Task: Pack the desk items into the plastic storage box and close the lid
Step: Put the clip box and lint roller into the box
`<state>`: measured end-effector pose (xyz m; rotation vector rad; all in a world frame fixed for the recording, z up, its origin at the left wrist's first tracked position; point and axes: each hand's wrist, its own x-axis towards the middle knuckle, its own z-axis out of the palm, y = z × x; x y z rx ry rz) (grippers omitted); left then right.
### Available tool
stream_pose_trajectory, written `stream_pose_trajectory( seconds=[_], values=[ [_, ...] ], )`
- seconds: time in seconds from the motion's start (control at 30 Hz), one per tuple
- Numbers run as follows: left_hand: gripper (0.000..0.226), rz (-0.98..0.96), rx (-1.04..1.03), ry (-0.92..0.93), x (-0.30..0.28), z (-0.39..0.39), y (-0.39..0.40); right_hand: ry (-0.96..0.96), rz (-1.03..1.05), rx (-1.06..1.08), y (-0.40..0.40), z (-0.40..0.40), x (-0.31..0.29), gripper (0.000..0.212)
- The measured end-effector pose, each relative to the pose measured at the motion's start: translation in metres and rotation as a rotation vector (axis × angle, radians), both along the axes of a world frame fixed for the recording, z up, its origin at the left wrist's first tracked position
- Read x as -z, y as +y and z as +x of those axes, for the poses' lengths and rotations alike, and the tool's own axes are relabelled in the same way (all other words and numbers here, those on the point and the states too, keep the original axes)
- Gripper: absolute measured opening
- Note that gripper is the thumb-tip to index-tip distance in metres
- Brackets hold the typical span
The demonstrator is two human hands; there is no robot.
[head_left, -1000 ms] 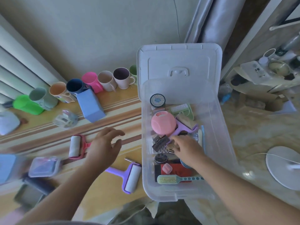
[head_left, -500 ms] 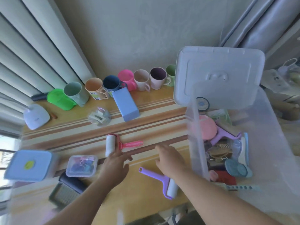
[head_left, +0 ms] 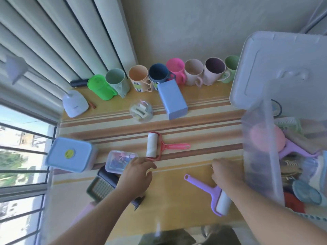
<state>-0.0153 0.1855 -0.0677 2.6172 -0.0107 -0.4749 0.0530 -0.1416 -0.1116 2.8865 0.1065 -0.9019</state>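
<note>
Over by the window a blue lidded container [head_left: 69, 154] waits on the tabletop [head_left: 177, 206], and next to it the left hand [head_left: 136, 175] hovers with fingers spread and grasping nothing, just over a small clear case [head_left: 120, 160] and a grater [head_left: 102, 186], with the pink lint roller [head_left: 159, 146] close beyond. Further right, the right hand [head_left: 225, 173] looks loosely curled above the purple lint roller [head_left: 212, 193], apparently empty. The storage box [head_left: 260, 152] stands rightmost, already crowded, lid [head_left: 283, 71] propped behind; 2 rollers dropped carelessly might stop it closing.
</note>
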Motion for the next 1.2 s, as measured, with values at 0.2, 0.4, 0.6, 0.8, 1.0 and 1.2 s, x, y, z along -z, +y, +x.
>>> stream_pose_trajectory(
  seconds=[0.2, 0.4, 0.6, 0.8, 1.0, 1.2],
  values=[
    [0.028, 0.040, -0.193, -0.196, -0.018, 0.002, 0.043, -0.106, 0.218, -0.095, 0.041, 0.015, -0.008, 0.019],
    [0.088, 0.189, -0.139, 0.048, -0.017, 0.002, 0.091, 0.012, 0.466, -0.089, 0.063, 0.015, -0.026, 0.011],
    [0.116, 0.442, 0.206, 0.356, -0.001, 0.037, 0.088, 0.036, 0.510, -0.019, 0.051, -0.001, -0.037, 0.016],
    [0.100, 0.262, 0.192, 0.530, -0.022, 0.127, 0.077, 0.001, 0.581, 0.045, 0.045, 0.000, -0.049, 0.021],
    [0.068, 0.127, -0.167, -0.105, -0.021, 0.216, 0.052, -0.074, 0.602, 0.067, 0.043, 0.007, -0.056, 0.016],
    [0.111, 0.318, -0.047, 0.198, 0.019, 0.243, 0.031, -0.236, 0.750, 0.159, 0.036, 0.005, -0.073, 0.023]
  ],
)
